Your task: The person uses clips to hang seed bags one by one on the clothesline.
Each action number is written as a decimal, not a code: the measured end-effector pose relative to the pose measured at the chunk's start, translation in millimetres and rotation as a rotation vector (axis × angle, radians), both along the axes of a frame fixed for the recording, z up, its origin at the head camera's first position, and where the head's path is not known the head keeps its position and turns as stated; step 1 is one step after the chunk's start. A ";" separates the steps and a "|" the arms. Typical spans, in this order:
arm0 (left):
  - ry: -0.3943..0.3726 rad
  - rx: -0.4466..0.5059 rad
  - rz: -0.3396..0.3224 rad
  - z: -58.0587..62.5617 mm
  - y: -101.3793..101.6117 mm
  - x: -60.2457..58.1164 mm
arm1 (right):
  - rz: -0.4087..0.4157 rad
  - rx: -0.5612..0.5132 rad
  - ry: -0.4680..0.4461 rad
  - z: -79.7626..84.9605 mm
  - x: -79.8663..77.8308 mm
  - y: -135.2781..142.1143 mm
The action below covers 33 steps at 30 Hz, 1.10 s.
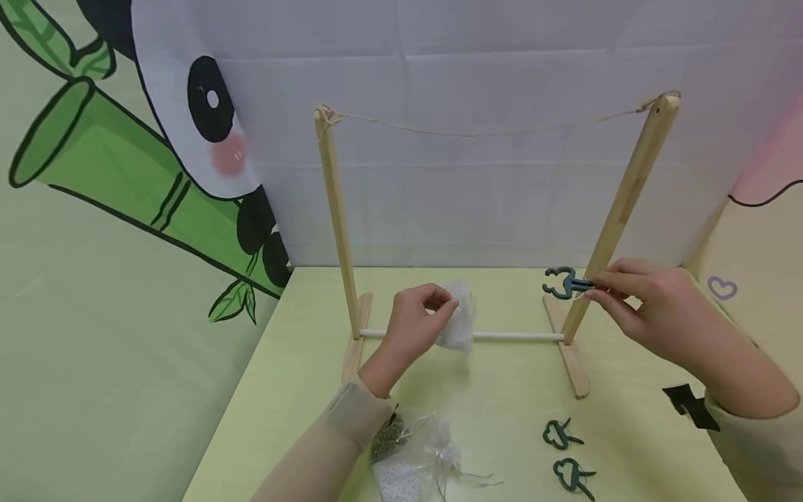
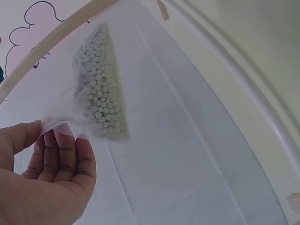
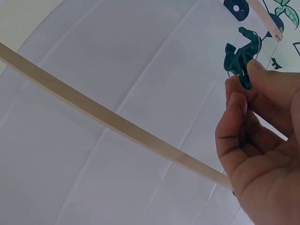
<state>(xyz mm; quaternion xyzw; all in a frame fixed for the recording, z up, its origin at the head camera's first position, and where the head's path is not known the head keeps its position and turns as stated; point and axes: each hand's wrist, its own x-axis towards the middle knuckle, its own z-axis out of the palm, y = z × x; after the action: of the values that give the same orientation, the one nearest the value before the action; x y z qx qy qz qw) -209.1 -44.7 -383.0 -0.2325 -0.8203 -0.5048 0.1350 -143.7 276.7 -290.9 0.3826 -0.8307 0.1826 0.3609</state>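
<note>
Left hand: I see the left hand (image 1: 417,317) raised over the desk (image 1: 282,418), thumb and forefinger pinching the thin upper edge of a translucent bag (image 1: 461,324); the remaining fingers curl beneath the film.
Held bag: Located right of the left hand's fingertips, between the two posts in my head view, where it overlaps the white rod (image 1: 517,337). My left wrist view shows small white pellets packed at the end away from the fingers.
Right hand: I see the right hand (image 1: 665,314) raised beside the right post (image 1: 621,209), thumb and forefinger pinching the handle end of a dark green clip (image 1: 567,282).
Held clip: Mouth directed left, toward the bag, with the two well apart.
Stand: Left post (image 1: 335,223) and right post rise from flat wooden feet (image 1: 574,366); the white rod joins them low down.
Cord: A thin cord (image 1: 464,134) is tied between the post tops and sags slightly.
Loose clips: Upper clip (image 1: 560,434) and lower clip (image 1: 574,479) lie near each other on the desk, at front right.
Front bags: A white-filled bag (image 1: 398,481) and a dark-filled bag (image 1: 389,439) lie together near the left sleeve (image 1: 357,418).
Backdrop: A creased white sheet (image 1: 477,216) spans the area behind the stand.
</note>
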 end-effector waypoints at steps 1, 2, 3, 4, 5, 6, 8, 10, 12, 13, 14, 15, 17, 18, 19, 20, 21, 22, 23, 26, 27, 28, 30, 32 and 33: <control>0.009 0.012 -0.003 3.3 3.0 -0.3 | -0.009 0.007 0.000 3.8 -0.1 1.8; 0.016 0.023 -0.006 6.4 5.6 -0.6 | -0.017 0.017 -0.002 7.3 0.1 3.5; 0.025 0.036 -0.012 9.5 8.0 -0.9 | -0.023 0.024 0.001 10.6 0.0 4.8; 0.033 0.047 -0.015 12.0 10.4 -1.7 | -0.027 0.029 0.004 14.0 -0.3 5.7; 0.044 0.059 -0.019 14.1 12.7 -2.8 | -0.030 0.035 0.009 17.3 -0.8 6.7; 0.055 0.069 -0.022 16.6 14.8 -3.8 | -0.035 0.039 0.012 20.8 -1.1 7.1; 0.075 0.088 -0.029 21.8 19.1 -5.5 | -0.050 0.057 0.014 27.6 -1.5 8.2; 0.089 0.102 -0.026 26.4 23.6 -7.9 | -0.057 0.068 0.018 33.8 -2.5 9.3; 0.100 0.121 -0.023 31.7 28.4 -9.7 | -0.061 0.080 0.026 39.6 -3.8 10.5; 0.105 0.130 -0.022 34.2 31.1 -10.6 | -0.061 0.086 0.033 42.3 -4.3 11.1; 0.107 0.139 -0.022 36.8 33.8 -11.6 | -0.063 0.087 0.036 44.8 -5.0 11.8; 0.112 0.143 -0.024 39.1 36.6 -12.9 | -0.060 0.090 0.043 47.2 -5.9 12.3; 0.117 0.151 -0.030 44.6 41.6 -14.4 | -0.057 0.095 0.051 51.9 -7.5 12.9; 0.122 0.150 -0.033 47.0 43.9 -15.3 | -0.056 0.096 0.056 54.1 -8.2 13.1; 0.127 0.149 -0.037 49.4 45.9 -16.3 | -0.054 0.098 0.058 56.4 -9.0 13.2; 0.132 0.147 -0.040 51.7 47.5 -17.0 | -0.053 0.100 0.061 58.8 -9.6 13.4; 0.138 0.145 -0.041 53.8 48.9 -17.7 | -0.052 0.103 0.067 61.2 -10.3 13.4; 0.142 0.146 -0.040 55.7 49.8 -18.1 | -0.051 0.105 0.070 63.6 -10.9 13.6; 0.148 0.146 -0.039 57.4 50.9 -18.7 | -0.053 0.109 0.075 66.1 -11.5 13.8; 0.157 0.153 -0.049 62.4 53.7 -19.8 | -0.058 0.110 0.090 71.6 -13.9 14.8; 0.158 0.154 -0.054 64.1 54.9 -20.1 | -0.059 0.111 0.092 73.0 -15.0 15.2; 0.163 0.155 -0.056 65.8 56.3 -20.7 | -0.059 0.112 0.095 74.2 -16.0 15.6; 0.172 0.157 -0.058 69.8 59.3 -21.7 | -0.063 0.114 0.090 76.9 -17.8 16.5; 0.186 0.157 -0.055 73.8 62.7 -23.4 | -0.068 0.123 0.080 80.1 -19.4 17.2; 0.194 0.158 -0.052 75.6 64.7 -24.7 | -0.075 0.134 0.077 82.0 -19.8 17.2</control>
<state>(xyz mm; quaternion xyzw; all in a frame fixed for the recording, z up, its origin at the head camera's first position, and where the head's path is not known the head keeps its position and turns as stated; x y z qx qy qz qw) -233.8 19.9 -307.4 -0.2903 -0.7545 -0.5465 0.2184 -163.5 293.9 -208.9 0.3813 -0.8402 0.0982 0.3729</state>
